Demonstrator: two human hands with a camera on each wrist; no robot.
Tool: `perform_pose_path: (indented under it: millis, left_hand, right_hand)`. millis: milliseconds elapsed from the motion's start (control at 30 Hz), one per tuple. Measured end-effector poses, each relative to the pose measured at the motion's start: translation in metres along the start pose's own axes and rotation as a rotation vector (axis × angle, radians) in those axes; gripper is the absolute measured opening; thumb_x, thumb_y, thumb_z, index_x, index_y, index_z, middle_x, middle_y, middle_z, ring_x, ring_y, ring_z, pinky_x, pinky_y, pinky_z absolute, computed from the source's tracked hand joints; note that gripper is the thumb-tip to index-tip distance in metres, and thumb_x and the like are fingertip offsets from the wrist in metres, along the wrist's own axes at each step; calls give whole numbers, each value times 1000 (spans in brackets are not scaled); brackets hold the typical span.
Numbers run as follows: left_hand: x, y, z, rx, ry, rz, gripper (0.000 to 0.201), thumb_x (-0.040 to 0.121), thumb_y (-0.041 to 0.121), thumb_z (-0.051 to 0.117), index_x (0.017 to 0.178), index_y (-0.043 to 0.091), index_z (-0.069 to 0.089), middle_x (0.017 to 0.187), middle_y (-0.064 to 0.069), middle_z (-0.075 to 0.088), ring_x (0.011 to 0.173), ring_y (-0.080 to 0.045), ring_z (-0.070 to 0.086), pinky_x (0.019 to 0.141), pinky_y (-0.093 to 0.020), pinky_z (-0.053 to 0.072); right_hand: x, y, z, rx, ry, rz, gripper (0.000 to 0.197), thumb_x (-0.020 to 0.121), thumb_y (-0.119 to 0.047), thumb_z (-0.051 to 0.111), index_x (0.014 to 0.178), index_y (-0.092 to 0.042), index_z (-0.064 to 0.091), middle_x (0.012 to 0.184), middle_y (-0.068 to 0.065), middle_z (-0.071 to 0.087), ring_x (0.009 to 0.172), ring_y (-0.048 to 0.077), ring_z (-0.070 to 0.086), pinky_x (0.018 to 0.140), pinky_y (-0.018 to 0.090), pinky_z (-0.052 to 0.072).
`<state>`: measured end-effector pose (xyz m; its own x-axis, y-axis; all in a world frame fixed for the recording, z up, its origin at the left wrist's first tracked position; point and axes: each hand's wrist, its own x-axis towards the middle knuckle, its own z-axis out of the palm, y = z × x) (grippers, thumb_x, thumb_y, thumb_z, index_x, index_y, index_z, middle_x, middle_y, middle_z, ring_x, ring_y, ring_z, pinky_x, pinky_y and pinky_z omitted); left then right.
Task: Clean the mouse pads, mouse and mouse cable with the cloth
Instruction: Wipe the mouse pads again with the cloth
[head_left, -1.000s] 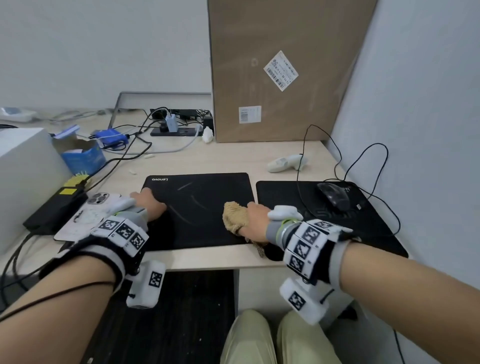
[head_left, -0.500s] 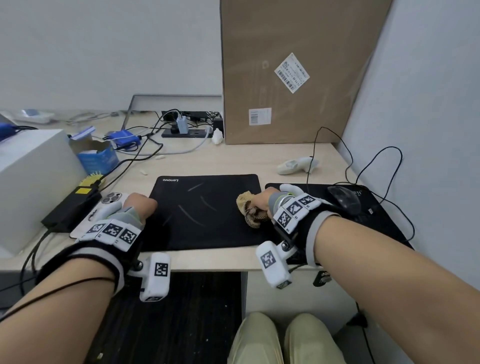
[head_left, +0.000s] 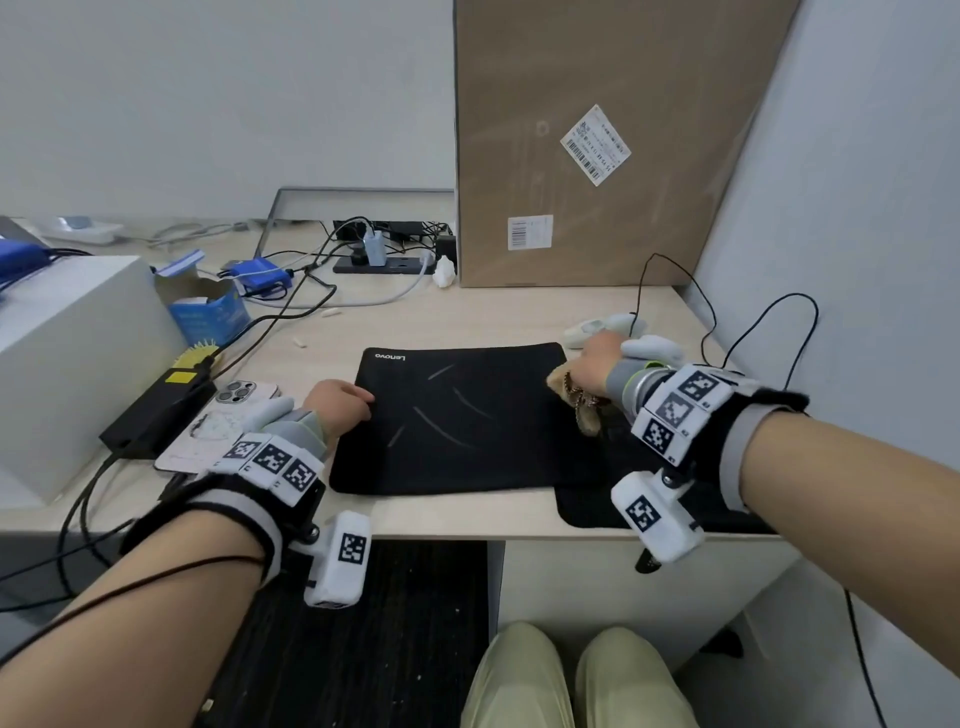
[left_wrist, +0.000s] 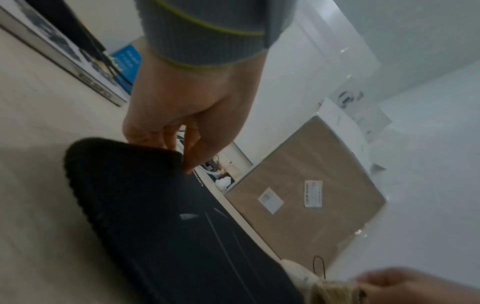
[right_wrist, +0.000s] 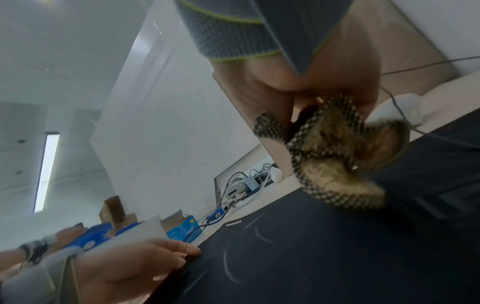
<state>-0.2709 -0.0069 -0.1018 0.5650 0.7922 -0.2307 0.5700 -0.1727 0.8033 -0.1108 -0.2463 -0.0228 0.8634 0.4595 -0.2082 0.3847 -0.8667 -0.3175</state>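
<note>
Left hand (head_left: 340, 410): fingers flat, pinning the Lenovo mouse pad's (head_left: 457, 421) left edge.
Right hand (head_left: 597, 366): clutches the cloth (head_left: 571, 395) at the pad's far right corner.
Tip: press evenly across the streaks.

Cardboard box (head_left: 597, 140), phone (head_left: 223, 421), power strip (head_left: 384, 265) on desk (head_left: 467, 312)

The right hand (right_wrist: 298, 82) grips a bunched tan cloth (right_wrist: 335, 156) with a checked border, hanging just above the black Lenovo mouse pad (right_wrist: 298, 257). Pale streaks mark the pad. At the pad's left edge, the left hand (right_wrist: 130, 273) presses its fingertips (right_wrist: 192, 251) down. A thin black cable (right_wrist: 397, 109) runs behind the cloth.
</note>
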Motion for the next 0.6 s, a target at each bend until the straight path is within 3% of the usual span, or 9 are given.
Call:
perform_pose_path:
  millis: [67,100,200,267,333,400,500,600]
  left_hand:
    - [1,1,-1,103,26,28,24,80,-3,60,96,13,70,104,-12,65,97,-27,60,85,-28,50]
    - [1,3,-1,146,31,45,26,79,-1,62,99,14,70,110,-13,65,103,-29,61,90,-29,49]
    - [-4,11,2,269,-43,107,30,82,3,65,110,12,69,114,-11,65,109,-27,60,94,-27,44]
    - [-7,17,5,334,-94,130,34,83,6,66,116,14,67,119,-9,64,112,-25,59,98,-27,41]
    - [-6,22,5,381,-133,140,39,83,7,66,121,14,65,127,-7,61,117,-23,56,100,-25,39]
    - [0,26,3,448,-149,150,45,85,6,64,129,13,59,138,-6,53,126,-23,50,105,-25,35]
    - [16,32,-3,569,-146,153,56,87,5,61,140,13,46,145,-7,45,132,-25,44,107,-29,34]
    - [29,31,-5,702,-164,145,64,87,8,62,145,14,38,145,-8,44,132,-26,44,105,-30,36]
  right_hand:
    - [1,-2,2,-16,62,-111,30,88,-16,51,114,-11,65,113,8,67,93,25,63,82,31,52]
    - [-2,-6,5,-29,78,-185,30,87,-14,50,111,-14,67,109,5,69,91,25,63,78,29,51]
    - [-13,-27,28,-94,18,-428,32,84,-16,52,108,-27,71,105,-1,72,94,22,66,76,24,49]
    - [-20,-40,49,-356,-149,-511,29,87,-21,52,111,-23,68,107,1,70,97,25,66,76,26,48]
    - [-23,-45,68,-570,-242,-595,30,91,-20,50,118,-14,62,112,7,65,102,30,64,76,30,47]
    - [-21,-42,77,-676,-254,-707,39,91,-15,50,130,-11,51,126,11,57,112,32,58,83,36,48]
    - [-13,-37,80,-886,-232,-761,62,90,-10,49,146,-12,24,146,4,36,126,27,47,88,38,46]
    - [-8,-43,81,-994,-224,-816,64,90,-12,47,148,-15,18,152,2,28,132,27,42,91,40,45]
